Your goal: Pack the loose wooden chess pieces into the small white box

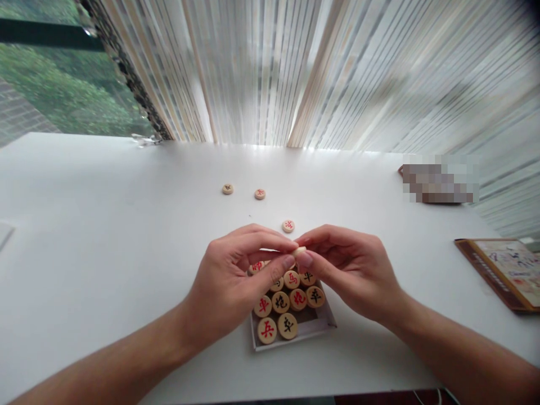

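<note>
Between the fingertips of my left hand (248, 261) and my right hand (352, 270) is a pale wooden xiangqi piece (299, 251), pinched by both and held edge-on above a shallow box (291, 337). Rows of round pieces with red and black characters fill most of that box. A red piece (267, 330) and a black piece (287, 325) lie in its near row, and a gap shows at the near right. My fingers hide part of the far rows. Just beyond my hands, a red-marked piece (288, 225) rests on the white table (126, 225).
Farther back on the table lie a black-marked piece (228, 189) and another red-marked piece (260, 194). At the right is a brown-edged flat box or booklet (502, 273), with a blurred-out object (439, 183) behind it. A striped curtain (261, 73) hangs along the far edge.
</note>
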### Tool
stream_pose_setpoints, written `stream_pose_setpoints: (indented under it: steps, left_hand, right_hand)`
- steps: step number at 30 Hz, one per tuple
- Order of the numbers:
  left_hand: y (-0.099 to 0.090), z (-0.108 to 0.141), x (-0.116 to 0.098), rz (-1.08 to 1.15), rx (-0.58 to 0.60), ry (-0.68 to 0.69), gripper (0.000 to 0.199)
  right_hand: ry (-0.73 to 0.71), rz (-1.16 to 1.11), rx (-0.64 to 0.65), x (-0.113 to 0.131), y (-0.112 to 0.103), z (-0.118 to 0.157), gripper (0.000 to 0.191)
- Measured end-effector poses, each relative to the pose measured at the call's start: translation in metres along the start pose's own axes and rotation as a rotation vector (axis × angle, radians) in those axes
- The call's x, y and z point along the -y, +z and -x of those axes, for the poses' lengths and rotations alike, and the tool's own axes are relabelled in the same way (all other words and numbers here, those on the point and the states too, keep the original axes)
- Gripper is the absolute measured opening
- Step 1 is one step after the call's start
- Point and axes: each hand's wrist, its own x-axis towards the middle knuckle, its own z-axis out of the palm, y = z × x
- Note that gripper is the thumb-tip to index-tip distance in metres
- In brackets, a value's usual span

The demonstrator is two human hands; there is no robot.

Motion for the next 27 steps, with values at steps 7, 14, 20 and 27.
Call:
stream_pose_setpoints:
  steps: [7,14,20,27]
  left_hand:
    - [0.0007,0.0001,-0.0017,0.067,0.006,-0.064,0.012]
    - [0.0004,-0.0035,-0.0014,0.362,0.022,-0.262,0.020]
    - [-0.0012,-0.0034,-0.0036,0.448,0.067,-0.307,0.029]
    - [0.0011,-0.0009,-0.0042,0.257,0.053,-0.220,0.035]
  right_hand:
    - [0.109,-0.221,0.016,0.0023,0.0001,-0.0019,0.014]
    - [0.202,-0.345,0.098,0.0003,-0.0022,-0.0047,0.012]
    - [0.257,-0.434,0.098,-0.0016,-0.0037,-0.0032,0.023]
    - [0.348,-0.447,0.096,0.0048,-0.0002,-0.0054,0.032]
